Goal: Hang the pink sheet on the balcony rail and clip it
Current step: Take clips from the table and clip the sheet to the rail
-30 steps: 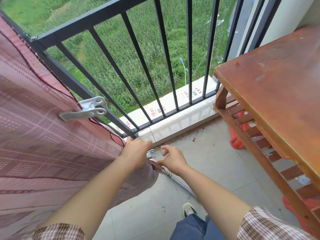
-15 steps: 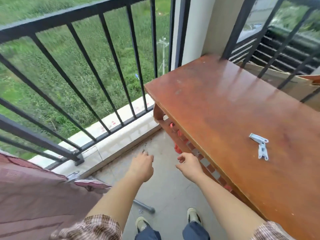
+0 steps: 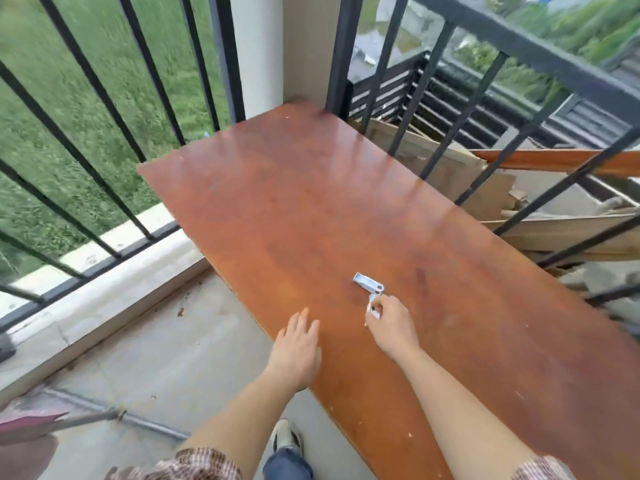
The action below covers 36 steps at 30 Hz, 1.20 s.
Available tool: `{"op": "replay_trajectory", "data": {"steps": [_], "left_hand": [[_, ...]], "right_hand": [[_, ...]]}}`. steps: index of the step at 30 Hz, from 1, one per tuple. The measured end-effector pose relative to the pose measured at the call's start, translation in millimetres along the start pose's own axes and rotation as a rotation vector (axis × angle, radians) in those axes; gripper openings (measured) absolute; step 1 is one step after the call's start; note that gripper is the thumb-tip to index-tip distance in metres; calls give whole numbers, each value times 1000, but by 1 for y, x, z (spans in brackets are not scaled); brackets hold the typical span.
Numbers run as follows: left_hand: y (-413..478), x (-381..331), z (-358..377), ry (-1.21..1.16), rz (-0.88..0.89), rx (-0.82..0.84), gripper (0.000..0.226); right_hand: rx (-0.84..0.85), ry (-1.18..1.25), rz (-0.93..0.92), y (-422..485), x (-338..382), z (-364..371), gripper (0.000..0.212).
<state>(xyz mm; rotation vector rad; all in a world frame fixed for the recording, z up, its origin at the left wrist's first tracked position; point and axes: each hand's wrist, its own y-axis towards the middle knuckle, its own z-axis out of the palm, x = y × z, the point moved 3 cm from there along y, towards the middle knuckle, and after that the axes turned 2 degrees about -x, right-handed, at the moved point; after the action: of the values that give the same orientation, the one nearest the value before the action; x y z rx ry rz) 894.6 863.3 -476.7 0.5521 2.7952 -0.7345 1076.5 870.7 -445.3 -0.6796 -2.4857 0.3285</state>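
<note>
Clips are lying on the wooden table (image 3: 311,202): the right hand (image 3: 391,327) is pinching one clip (image 3: 373,308), while the other clip (image 3: 368,283) is lying just beyond its fingertips, long axis slanting left to right. The left hand (image 3: 298,348), fingers spread and empty, is hovering at the table's edge. Nothing is standing in the way. The pink sheet (image 3: 24,426) is showing only as a corner far left, well apart, below the railing (image 3: 104,98).

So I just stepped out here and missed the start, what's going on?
A person is fetching clips from the wooden table. The right hand is pinching one clip, while a second clip lies on the tabletop just beyond it. The left hand hovers open over the table's edge, holding nothing. A corner of the pink sheet shows at the lower left.
</note>
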Motion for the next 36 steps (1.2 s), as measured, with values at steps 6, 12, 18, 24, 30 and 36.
{"op": "replay_trajectory", "data": {"steps": [6,12,18,24,30,36], "left_hand": [[26,19,14,17,-84,30,67],[26,25,24,81,-81,35,69],[27,23,21,68,-111,103,70],[17,33,-4,-173,-164,176,64],[-52,109,-36,-328,-397,-3,52],[-159,217,-53,-422,-677,-206,47]], "right_hand": [[-41,-175,-36,56,-3,-4,33],[32,-476,-126,83,12,13,30],[24,-631,-253,89,27,12,28],[74,-426,-275,75,75,6,21],[288,-74,-259,31,158,54,30],[497,-21,-383,-72,270,137,38]]}}
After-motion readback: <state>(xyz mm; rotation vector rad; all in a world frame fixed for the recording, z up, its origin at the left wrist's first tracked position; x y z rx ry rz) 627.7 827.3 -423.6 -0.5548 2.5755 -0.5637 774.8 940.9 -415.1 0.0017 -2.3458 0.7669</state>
